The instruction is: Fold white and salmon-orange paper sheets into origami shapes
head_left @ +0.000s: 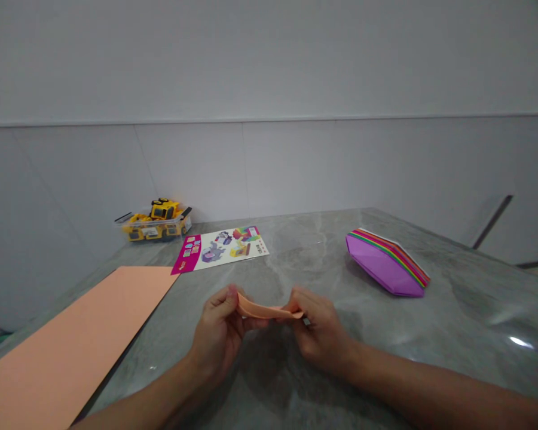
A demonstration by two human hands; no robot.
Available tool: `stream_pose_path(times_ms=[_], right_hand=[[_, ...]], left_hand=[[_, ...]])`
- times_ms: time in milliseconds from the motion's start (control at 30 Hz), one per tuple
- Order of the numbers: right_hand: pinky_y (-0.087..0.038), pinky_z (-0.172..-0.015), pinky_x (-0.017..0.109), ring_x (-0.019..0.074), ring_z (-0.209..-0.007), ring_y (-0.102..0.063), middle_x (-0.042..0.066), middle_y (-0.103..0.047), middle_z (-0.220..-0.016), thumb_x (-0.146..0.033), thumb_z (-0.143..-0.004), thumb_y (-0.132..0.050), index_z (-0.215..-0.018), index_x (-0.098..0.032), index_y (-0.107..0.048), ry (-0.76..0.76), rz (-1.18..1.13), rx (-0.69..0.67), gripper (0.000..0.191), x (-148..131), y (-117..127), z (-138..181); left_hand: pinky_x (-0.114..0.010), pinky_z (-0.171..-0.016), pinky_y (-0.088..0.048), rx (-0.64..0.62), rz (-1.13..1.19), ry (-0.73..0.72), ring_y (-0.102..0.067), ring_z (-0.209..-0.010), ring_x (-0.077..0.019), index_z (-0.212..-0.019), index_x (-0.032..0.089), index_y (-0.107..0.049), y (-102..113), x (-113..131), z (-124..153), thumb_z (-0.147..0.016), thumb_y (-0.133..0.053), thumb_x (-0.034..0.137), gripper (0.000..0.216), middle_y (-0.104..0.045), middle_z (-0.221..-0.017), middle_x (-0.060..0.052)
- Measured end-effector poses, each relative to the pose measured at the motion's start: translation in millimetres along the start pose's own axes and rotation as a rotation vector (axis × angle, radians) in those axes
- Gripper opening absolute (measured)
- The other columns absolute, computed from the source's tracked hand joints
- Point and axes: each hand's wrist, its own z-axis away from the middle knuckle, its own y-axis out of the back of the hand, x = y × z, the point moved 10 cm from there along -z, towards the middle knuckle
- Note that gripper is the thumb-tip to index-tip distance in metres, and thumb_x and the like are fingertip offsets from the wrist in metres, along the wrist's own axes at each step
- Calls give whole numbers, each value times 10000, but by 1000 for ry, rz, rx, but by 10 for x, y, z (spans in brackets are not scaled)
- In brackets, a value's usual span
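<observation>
A small folded piece of peach paper (pixel 263 310) is held just above the grey marble table (pixel 323 257), seen edge-on. My left hand (pixel 218 334) pinches its left end between thumb and fingers. My right hand (pixel 319 328) pinches its right end, fingers curled round it. Both hands are closed on the paper near the table's middle front.
A large peach sheet (pixel 72 334) lies at the left. A printed instruction card (pixel 219 248) lies behind the hands. A yellow toy vehicle (pixel 158 220) stands at the back left by the wall. A stack of coloured folded paper, purple on top (pixel 388 263), sits at the right.
</observation>
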Motion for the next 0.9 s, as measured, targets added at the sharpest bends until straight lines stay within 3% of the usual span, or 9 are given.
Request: stream_pose_path(times_ms=[167,367,500,733,833,900], right_hand=[[-311,-518,251,131,-582,-481,3,-499,-637,-75,-753,-431,-722,-184,-509,82,12,21,137,-89,7,28],[-401,-510,228,122,-569,-568,-1,-594,-679,-193,-871,-487,-800,-200,-577,-207,-239,1,115,184,-99,72],[-410,-570,232,127,-616,-587,6,-621,-681,-109,-825,-461,-788,-195,-600,-33,-199,-63,168,-18,-133,48],[-415,-579,217,135,-699,-629,30,-676,-771,-29,-700,-419,-835,-178,-603,200,-170,-359,273,-363,-333,102],[-431,-566,217,137,-676,-631,33,-678,-754,-57,-723,-438,-837,-183,-627,162,-179,-229,254,-219,-237,59],[-460,-554,234,152,-632,-636,44,-672,-706,-146,-775,-486,-784,-174,-636,-86,-248,-50,153,119,-117,7]], left_hand=[[-240,-471,-541,-58,129,68,-544,-525,-119,-569,118,-550,-63,-66,12,-854,-523,215,303,-487,-551,6],[-275,-573,-572,65,229,138,-608,-613,-131,-674,131,-575,45,-173,-3,-907,-415,169,285,-552,-641,-1],[-201,-438,-487,-46,163,121,-530,-468,-105,-554,130,-541,-22,-176,0,-910,-416,244,394,-504,-506,-5],[-172,-365,-340,-116,-13,216,-370,-311,-62,-414,137,-492,-32,-367,77,-806,-520,233,404,-440,-334,-7],[-182,-410,-385,-95,0,136,-429,-369,-79,-439,139,-514,22,-274,-17,-786,-583,294,386,-474,-369,-1],[-216,-493,-463,-45,-40,33,-554,-541,-131,-577,142,-605,105,-156,-92,-790,-603,389,326,-602,-539,-23]])
